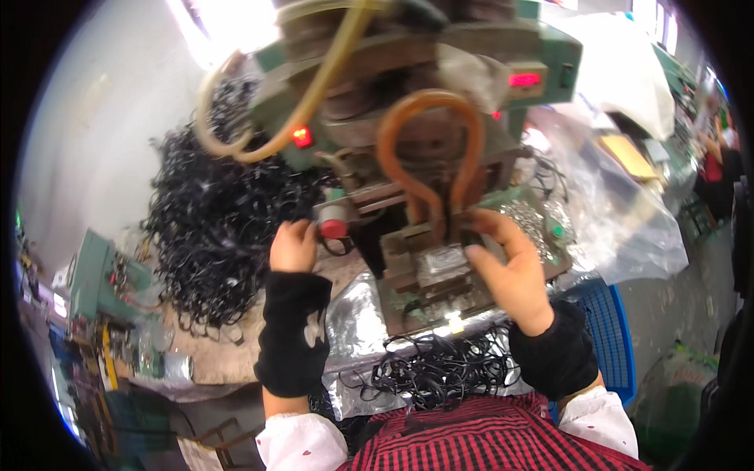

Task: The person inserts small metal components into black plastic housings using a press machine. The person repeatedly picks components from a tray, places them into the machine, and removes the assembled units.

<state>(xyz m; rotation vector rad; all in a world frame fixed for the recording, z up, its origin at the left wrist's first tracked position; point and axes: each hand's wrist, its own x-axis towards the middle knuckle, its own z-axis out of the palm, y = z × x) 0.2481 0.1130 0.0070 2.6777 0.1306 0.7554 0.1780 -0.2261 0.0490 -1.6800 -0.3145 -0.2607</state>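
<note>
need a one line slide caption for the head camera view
Left hand beside a red button, right hand at a machine with an orange hose, black strips heaped at left.

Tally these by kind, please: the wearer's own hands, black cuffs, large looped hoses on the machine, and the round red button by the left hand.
Left hand and right hand: 2
Black cuffs: 2
Large looped hoses: 2
Round red button: 1
Total: 7

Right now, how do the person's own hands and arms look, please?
The left hand and right hand wear no gloves. Behind them come black cuffs, the left one with a pale patch, then white sleeves with small red marks.
</note>
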